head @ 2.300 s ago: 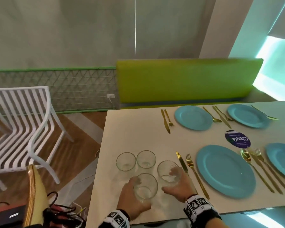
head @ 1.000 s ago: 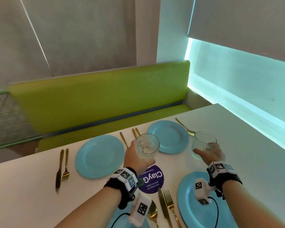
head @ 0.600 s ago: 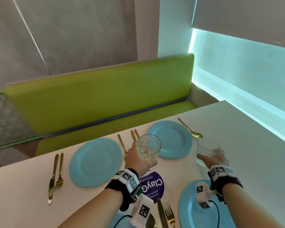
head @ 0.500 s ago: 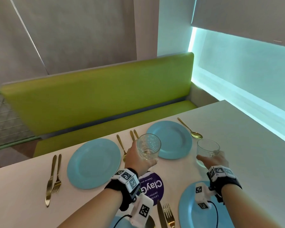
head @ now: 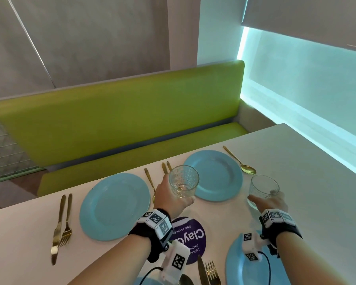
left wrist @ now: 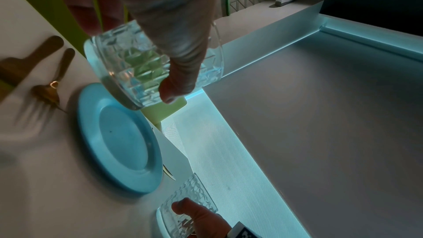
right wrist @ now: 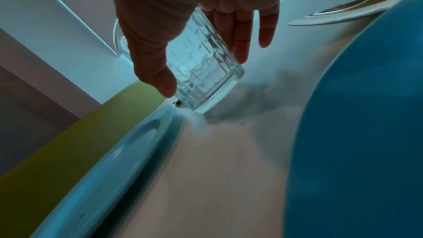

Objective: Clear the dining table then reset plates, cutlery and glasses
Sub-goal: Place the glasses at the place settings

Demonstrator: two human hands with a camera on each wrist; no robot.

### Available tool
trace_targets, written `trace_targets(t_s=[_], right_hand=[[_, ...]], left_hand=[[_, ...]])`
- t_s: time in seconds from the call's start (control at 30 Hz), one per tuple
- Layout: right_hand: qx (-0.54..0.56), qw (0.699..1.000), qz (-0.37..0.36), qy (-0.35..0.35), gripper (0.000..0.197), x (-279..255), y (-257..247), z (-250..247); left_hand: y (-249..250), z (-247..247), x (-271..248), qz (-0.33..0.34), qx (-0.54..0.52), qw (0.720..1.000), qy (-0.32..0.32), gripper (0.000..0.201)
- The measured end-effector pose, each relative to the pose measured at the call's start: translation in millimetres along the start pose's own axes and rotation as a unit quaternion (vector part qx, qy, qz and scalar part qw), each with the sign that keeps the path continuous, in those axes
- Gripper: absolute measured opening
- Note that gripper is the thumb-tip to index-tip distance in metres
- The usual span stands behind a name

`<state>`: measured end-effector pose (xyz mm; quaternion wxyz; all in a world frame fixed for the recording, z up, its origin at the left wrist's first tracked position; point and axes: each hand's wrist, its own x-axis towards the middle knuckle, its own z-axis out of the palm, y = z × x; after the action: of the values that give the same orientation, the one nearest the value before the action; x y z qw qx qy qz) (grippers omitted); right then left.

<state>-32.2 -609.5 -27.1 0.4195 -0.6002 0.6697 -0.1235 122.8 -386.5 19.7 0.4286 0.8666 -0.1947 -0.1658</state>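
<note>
My left hand (head: 170, 195) grips a patterned clear glass (head: 183, 182) upright above the table, between the two far blue plates (head: 114, 206) (head: 213, 175). In the left wrist view that left-hand glass (left wrist: 137, 68) hangs over the far right plate's rim (left wrist: 121, 140). My right hand (head: 270, 202) holds a second glass (head: 263, 188) to the right of the far right plate, below a gold spoon (head: 242, 163). The right wrist view shows this second glass (right wrist: 206, 71) tilted, with its base edge at the tabletop, thumb on one side and fingers on the other.
A near blue plate (head: 247, 264) lies under my right wrist. A purple round sticker (head: 190, 237) sits mid-table. A gold knife and fork (head: 61, 223) lie left of the far left plate, with more cutlery between the plates. A green bench (head: 119, 120) runs behind the table.
Both hands lifted glasses from the cluster at the table's end and carried them to the far settings. In the last second the right glass sank to the tabletop; the left one barely moved.
</note>
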Motion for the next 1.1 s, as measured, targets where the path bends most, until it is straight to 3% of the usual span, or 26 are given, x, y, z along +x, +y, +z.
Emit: trace_targets(t_s=[0.43,0.57,0.67,0.77,0.83,0.9,1.0,1.1], right_hand=[[0.009,1.0,0.001,0.009,0.083,2.9,9.9,-9.4],[0.009,1.0,-0.001,0.022,0.101,-10.3,3.3,-18.5],[-0.026,0.993,-0.095,0.059,0.113,-23.0,-10.7,-21.8],[-0.043,0.973,-0.214,0.072,0.106,-43.7,-33.4,-21.7],[-0.011,0.96,-0.28,0.02,0.092,-61.7,-50.2,-15.0],[0.014,0.941,-0.322,-0.102,0.08,-83.8,-61.3,-6.9],[-0.004,0.901,-0.318,-0.295,0.077,-109.9,-67.0,5.3],[0.016,0.881,-0.296,-0.368,0.078,-122.1,-65.6,15.1]], left_hand=[[2.9,-0.9,-1.4,0.0,0.0,1.0,-0.004,0.083],[6.7,-2.8,-7.5,0.003,-0.011,1.0,-0.008,0.081],[10.9,-4.3,-11.4,0.009,-0.022,1.0,-0.012,0.08],[14.3,-3.9,-14.5,0.009,-0.04,0.999,-0.019,0.083],[16.4,-3.2,-16.8,0.013,-0.055,0.998,-0.022,0.083],[19.1,-3.5,-20.6,0.022,-0.065,0.997,-0.026,0.083],[25.1,-5.9,-26.4,0.048,-0.087,0.994,-0.042,0.084],[27.9,-9.5,-29.2,0.08,-0.072,0.992,-0.062,0.083]])
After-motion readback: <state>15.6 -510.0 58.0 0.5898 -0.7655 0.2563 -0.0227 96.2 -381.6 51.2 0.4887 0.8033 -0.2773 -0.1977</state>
